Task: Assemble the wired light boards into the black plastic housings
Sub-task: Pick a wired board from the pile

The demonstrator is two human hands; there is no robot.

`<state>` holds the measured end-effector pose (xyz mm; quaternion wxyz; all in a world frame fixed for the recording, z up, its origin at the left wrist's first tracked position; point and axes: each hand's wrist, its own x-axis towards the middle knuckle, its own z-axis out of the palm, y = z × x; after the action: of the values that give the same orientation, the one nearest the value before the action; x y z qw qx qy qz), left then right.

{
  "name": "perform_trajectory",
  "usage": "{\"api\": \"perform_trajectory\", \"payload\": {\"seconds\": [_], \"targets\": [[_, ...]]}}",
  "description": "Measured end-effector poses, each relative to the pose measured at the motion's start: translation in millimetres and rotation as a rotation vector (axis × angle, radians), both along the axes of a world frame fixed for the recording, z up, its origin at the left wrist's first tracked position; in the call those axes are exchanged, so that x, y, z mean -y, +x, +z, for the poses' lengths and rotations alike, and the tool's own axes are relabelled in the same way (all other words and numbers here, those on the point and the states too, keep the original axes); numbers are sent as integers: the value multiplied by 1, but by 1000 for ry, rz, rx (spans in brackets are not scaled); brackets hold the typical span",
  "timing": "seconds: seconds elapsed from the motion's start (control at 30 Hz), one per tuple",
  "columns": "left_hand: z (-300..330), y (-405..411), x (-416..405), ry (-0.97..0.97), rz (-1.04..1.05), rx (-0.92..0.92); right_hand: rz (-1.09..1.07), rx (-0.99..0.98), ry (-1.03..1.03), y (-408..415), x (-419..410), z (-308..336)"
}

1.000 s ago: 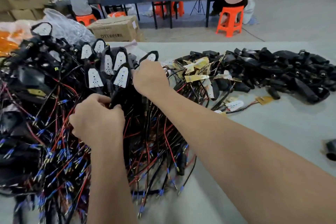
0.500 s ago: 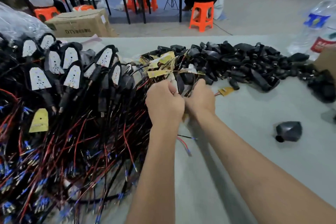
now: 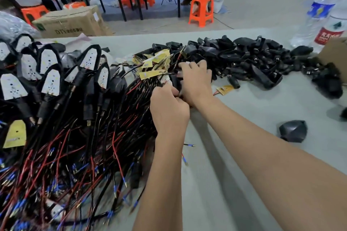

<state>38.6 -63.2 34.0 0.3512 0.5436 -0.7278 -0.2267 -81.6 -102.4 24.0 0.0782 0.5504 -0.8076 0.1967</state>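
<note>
My left hand [image 3: 169, 108] is curled round a bundle of red and black wires [image 3: 139, 92] at the right edge of a big wire tangle. Just beyond it, touching it, my right hand [image 3: 196, 82] curls its fingers onto a wired light board at the near edge of a heap of yellow-backed boards [image 3: 154, 62]; what its fingertips pinch is partly hidden. A long pile of empty black housings [image 3: 253, 56] stretches to the right. At the left, assembled housings with white boards [image 3: 50, 80] lie in rows on their wires.
One black housing [image 3: 293, 131] lies alone on the grey table [image 3: 244, 165] at the right, and a loose yellow board [image 3: 225, 89] lies near my right wrist. Two water bottles [image 3: 319, 15] and a cardboard box [image 3: 336, 52] stand at the far right.
Both hands left the assembled units at the left and moved right to the yellow board heap. My right hand has since reached a little farther into it.
</note>
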Motion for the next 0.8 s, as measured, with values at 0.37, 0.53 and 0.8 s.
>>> {"api": "perform_trajectory", "payload": {"seconds": [0.37, 0.53, 0.8], "targets": [[-1, -10, -15, -79, 72, -140, 43, 1090, -606, -35, -91, -7], [-3, -17, -15, -182, 19, 22, 14, 1661, -968, -61, -139, 1], [-17, -49, -31, -100, -363, 135, -57, 1934, -1169, -92, -164, 11]]}}
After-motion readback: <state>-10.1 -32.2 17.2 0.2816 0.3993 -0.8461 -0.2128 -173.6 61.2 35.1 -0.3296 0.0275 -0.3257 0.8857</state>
